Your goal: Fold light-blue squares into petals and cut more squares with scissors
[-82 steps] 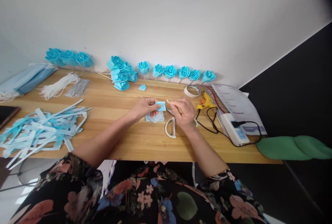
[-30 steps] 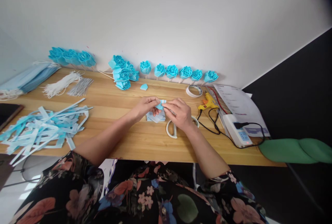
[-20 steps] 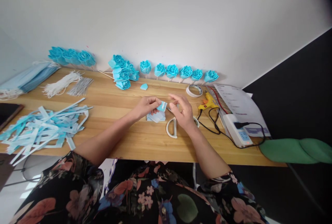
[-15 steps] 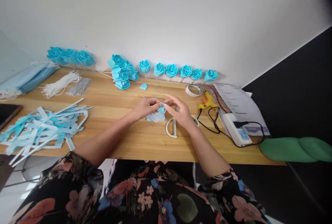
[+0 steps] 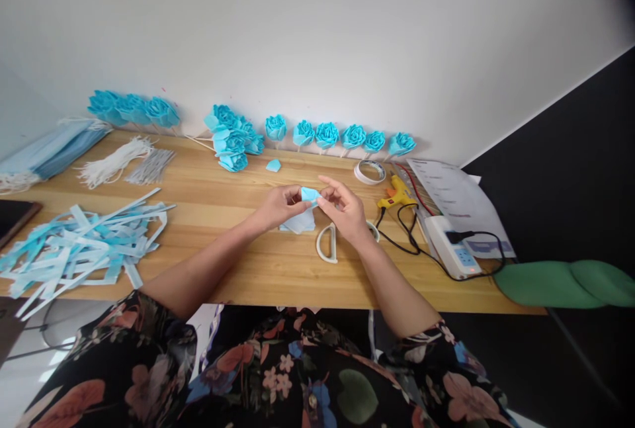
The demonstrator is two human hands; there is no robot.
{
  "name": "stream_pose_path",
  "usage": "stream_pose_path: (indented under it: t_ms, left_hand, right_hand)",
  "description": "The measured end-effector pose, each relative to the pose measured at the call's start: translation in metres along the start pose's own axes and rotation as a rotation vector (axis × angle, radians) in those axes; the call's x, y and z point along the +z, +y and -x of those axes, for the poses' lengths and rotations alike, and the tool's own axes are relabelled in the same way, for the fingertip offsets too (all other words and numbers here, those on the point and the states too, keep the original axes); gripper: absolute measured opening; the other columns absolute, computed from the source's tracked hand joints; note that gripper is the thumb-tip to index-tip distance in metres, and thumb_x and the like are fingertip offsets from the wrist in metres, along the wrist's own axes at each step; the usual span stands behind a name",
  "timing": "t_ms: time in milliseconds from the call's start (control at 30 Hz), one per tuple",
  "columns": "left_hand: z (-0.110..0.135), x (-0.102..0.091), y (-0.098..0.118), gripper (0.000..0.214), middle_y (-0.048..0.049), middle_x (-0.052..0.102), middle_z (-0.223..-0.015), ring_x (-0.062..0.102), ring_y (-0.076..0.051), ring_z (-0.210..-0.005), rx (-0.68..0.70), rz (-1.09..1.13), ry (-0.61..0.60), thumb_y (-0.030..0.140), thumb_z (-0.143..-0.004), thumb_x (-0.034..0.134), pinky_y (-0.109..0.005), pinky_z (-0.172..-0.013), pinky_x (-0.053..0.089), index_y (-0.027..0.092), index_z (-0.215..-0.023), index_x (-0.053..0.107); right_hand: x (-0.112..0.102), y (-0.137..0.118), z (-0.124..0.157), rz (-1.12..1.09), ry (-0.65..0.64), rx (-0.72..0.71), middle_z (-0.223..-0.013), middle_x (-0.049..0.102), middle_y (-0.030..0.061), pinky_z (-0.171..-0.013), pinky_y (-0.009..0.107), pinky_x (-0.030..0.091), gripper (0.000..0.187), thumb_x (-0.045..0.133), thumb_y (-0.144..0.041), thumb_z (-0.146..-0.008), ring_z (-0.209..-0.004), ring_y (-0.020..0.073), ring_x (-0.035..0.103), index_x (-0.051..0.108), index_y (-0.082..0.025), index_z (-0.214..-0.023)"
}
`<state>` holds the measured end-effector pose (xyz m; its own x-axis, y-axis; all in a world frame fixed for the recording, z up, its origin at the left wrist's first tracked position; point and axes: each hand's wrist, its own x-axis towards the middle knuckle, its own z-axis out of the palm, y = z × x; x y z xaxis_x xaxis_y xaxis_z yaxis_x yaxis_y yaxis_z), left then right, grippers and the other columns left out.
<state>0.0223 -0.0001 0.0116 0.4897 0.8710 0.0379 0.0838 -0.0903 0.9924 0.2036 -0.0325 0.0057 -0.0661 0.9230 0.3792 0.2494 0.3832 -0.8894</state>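
Observation:
Between both hands is a small blue fabric petal point(image 5: 310, 194), pinched at its two sides. My left hand point(image 5: 279, 208) has thumb and fingers closed on its left edge. On the other edge, my right hand point(image 5: 344, 210) pinches it between thumb and bent fingers, with the index finger raised. Just below lie pale blue cut pieces point(image 5: 299, 221) in a small stack on the table. A pair of white-handled scissors point(image 5: 327, 253) rests under my right hand, which hides their middle. One loose blue petal point(image 5: 273, 165) lies farther back.
Blue fabric roses point(image 5: 327, 135) line the wall. To the left are cut strips point(image 5: 94, 243), white ear loops point(image 5: 116, 162), grey wires point(image 5: 151, 167) and masks point(image 5: 54, 150). Right stand a tape roll point(image 5: 370, 172), yellow glue gun point(image 5: 395, 194), power strip point(image 5: 454, 249) and paper sheets point(image 5: 459, 200).
The blue petal has turned and now shows more of its face above my fingertips. My right index finger has lifted slightly. The hands stay in nearly the same place.

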Motion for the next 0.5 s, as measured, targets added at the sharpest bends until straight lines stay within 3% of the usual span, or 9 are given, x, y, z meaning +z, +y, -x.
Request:
stream_pose_path:
  t_ms: [333, 500]
  left_hand:
    - [0.002, -0.005, 0.016, 0.029, 0.0021, 0.052, -0.060, 0.046, -0.009, -0.056, -0.007, -0.057, -0.040, 0.043, -0.076, 0.061, -0.021, -0.054, 0.036, 0.015, -0.069, 0.056]
    - [0.000, -0.004, 0.013, 0.030, 0.0039, 0.051, -0.058, 0.042, -0.007, -0.052, -0.015, 0.028, 0.071, 0.042, -0.070, 0.069, -0.020, -0.050, 0.031, 0.016, -0.067, 0.054]
  right_hand:
    - [-0.003, 0.001, -0.001, -0.028, 0.023, 0.052, -0.079, 0.063, -0.0013, -0.068, 0.026, 0.049, 0.043, 0.062, -0.031, -0.084, -0.071, 0.0116, 0.058, 0.059, -0.022, -0.126]
    - [-0.007, 0.000, -0.002, 0.082, -0.018, 0.050, -0.082, 0.069, -0.0002, -0.069, 0.026, 0.050, 0.040, 0.059, -0.029, -0.085, -0.073, 0.0125, 0.062, 0.062, -0.022, -0.124]
